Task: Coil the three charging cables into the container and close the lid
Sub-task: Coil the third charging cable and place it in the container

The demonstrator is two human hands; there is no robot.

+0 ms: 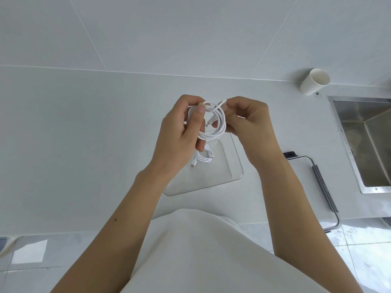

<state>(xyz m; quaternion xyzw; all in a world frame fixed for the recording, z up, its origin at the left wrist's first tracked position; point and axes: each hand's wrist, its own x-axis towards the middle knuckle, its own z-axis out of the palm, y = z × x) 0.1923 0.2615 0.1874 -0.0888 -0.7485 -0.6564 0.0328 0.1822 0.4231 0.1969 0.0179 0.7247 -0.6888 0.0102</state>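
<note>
Above the counter I hold a white charging cable (220, 125) wound into a round coil, with one plug end hanging inside the loop. My left hand (179, 127) grips the coil's left side, thumb across the strands. My right hand (245, 117) pinches the strands at the coil's top right. Below my hands stands a clear, open plastic container (234, 166) on the counter. A second white cable (204, 158) lies coiled inside it near the far left, its USB plug pointing toward me. The container's lid (304, 176), with a grey clip along its edge, lies to the right.
A white paper cup (314, 81) stands at the back right by the wall. A steel sink (368, 142) is sunk into the counter at the far right. The counter's front edge runs just before my body.
</note>
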